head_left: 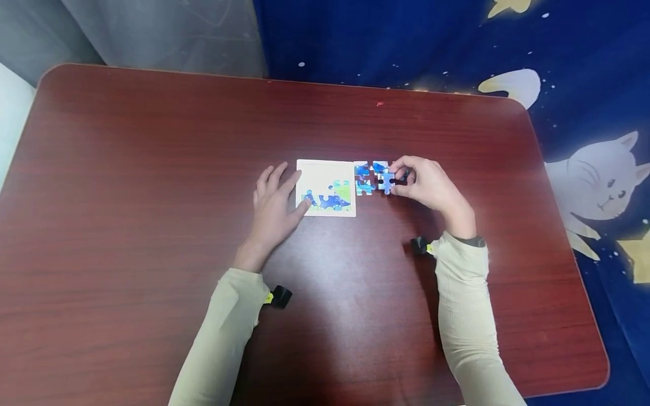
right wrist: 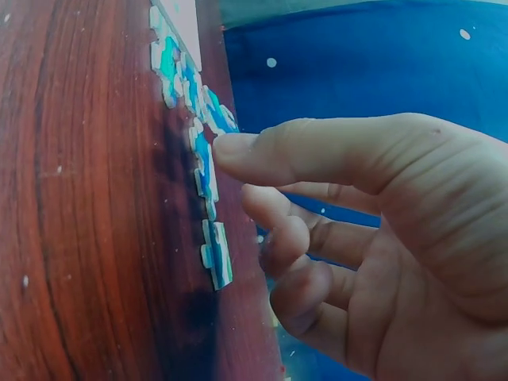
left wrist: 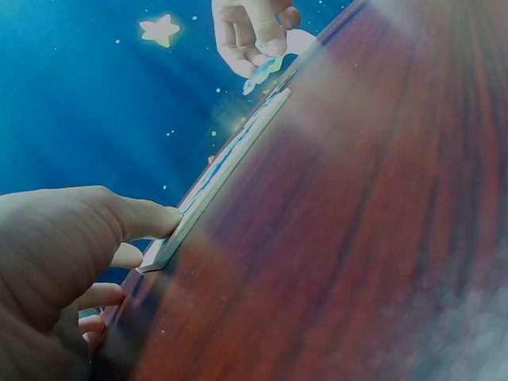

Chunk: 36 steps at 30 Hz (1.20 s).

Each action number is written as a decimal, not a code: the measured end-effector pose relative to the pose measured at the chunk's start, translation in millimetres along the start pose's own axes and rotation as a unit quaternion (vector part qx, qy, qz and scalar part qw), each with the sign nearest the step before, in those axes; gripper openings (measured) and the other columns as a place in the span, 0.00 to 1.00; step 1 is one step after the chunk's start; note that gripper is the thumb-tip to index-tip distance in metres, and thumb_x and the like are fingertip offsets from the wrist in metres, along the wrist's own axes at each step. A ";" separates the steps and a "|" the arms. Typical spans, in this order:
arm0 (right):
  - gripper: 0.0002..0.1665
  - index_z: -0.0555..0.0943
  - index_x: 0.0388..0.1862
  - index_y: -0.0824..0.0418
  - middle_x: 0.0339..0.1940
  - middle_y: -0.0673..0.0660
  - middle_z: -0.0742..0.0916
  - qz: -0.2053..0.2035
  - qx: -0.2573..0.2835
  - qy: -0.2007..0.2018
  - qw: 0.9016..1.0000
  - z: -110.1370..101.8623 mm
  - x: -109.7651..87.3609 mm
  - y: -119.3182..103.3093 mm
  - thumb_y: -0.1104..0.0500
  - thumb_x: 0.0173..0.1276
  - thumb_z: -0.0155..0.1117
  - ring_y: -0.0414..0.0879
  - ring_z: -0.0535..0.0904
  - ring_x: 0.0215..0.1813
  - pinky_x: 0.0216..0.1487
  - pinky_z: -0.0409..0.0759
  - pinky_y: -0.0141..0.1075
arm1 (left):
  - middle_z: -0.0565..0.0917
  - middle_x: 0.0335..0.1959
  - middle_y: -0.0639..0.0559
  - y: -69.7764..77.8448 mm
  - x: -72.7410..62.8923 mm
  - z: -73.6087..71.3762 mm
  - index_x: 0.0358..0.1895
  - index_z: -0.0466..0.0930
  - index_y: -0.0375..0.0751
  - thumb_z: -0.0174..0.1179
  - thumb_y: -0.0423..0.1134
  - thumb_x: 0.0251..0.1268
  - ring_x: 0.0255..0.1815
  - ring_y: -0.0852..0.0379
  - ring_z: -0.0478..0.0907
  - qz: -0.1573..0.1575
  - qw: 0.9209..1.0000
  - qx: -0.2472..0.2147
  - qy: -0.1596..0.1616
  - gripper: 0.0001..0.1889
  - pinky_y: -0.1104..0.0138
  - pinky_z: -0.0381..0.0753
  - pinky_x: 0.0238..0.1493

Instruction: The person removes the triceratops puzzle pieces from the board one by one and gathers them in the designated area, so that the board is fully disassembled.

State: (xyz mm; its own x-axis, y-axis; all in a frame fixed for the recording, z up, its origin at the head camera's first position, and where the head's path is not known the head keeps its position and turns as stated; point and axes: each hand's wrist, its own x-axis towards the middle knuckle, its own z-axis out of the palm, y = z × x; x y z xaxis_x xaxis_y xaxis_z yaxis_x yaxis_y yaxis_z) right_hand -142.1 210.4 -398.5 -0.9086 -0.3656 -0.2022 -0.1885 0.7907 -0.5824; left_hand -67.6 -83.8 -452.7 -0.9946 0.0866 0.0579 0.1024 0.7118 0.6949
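Note:
A flat white puzzle tray (head_left: 325,171) lies on the table with several joined pieces (head_left: 332,198) along its lower part. My left hand (head_left: 276,208) rests at the tray's left side, fingers spread and thumb over the corner; the left wrist view shows the thumb (left wrist: 151,217) on the rim. To the right of the tray, my right hand (head_left: 429,183) pinches a blue jigsaw piece (head_left: 386,181) between thumb and fingers. That piece (left wrist: 260,75) appears tilted in the left wrist view. Beside it are more blue jigsaw pieces (head_left: 363,186), and another piece (right wrist: 216,254) shows below the thumb in the right wrist view.
The reddish-brown wooden table (head_left: 152,169) stretches out on all sides of the tray. Behind it hang a grey curtain (head_left: 183,34) and a dark blue curtain (head_left: 381,39) with stars and a cat. A small black camera (head_left: 281,297) sits at the left wrist, another camera (head_left: 418,245) at the right.

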 end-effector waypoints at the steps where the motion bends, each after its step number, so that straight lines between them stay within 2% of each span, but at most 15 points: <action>1: 0.19 0.79 0.46 0.62 0.35 0.56 0.80 0.000 -0.002 -0.001 1.000 0.4 0.5 0.3 0.66 0.53 0.70 0.50 0.71 0.30 0.30 0.68 0.37 | 0.56 0.71 0.45 -0.3 -0.2 -0.3 0.65 0.68 0.42 0.61 0.46 0.59 0.71 0.47 0.42 -0.001 1.000 0.001 -0.001 0.30 0.45 0.44 0.64; 8: 0.19 0.79 0.44 0.64 0.33 0.57 0.80 -0.001 -0.005 -0.004 1.000 2.0 3.5 2.7 0.66 0.52 0.71 0.49 0.70 0.29 0.33 0.67 0.38 | 0.56 0.71 0.46 -1.1 0.3 -0.6 0.66 0.68 0.43 0.61 0.47 0.59 0.72 0.47 0.41 0.000 1.000 0.000 0.000 0.31 0.45 0.44 0.64; 21: 0.18 0.78 0.42 0.63 0.32 0.57 0.80 0.009 -0.007 -0.020 1.000 3.0 6.0 5.0 0.65 0.52 0.71 0.49 0.71 0.29 0.31 0.67 0.36 | 0.57 0.71 0.45 0.4 0.0 -1.4 0.65 0.68 0.42 0.61 0.46 0.59 0.71 0.47 0.42 -0.002 1.000 -0.003 0.000 0.30 0.46 0.44 0.64; 36: 0.16 0.78 0.41 0.64 0.31 0.58 0.80 0.001 -0.022 -0.023 0.999 6.6 6.7 7.1 0.65 0.52 0.70 0.49 0.72 0.30 0.34 0.68 0.38 | 0.56 0.71 0.46 1.0 -0.1 -1.6 0.66 0.68 0.42 0.61 0.46 0.59 0.72 0.47 0.41 -0.004 1.000 -0.002 -0.002 0.31 0.46 0.43 0.64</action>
State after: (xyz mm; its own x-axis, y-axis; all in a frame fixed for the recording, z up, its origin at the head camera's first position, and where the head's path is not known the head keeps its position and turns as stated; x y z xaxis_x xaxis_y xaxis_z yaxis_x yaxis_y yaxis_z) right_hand -147.1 210.3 -409.2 -0.8913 -0.3846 -0.2402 -0.2033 0.8124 -0.5464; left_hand -67.4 -84.2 -450.9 -0.9953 0.0837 0.0485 0.0937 0.7092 0.6987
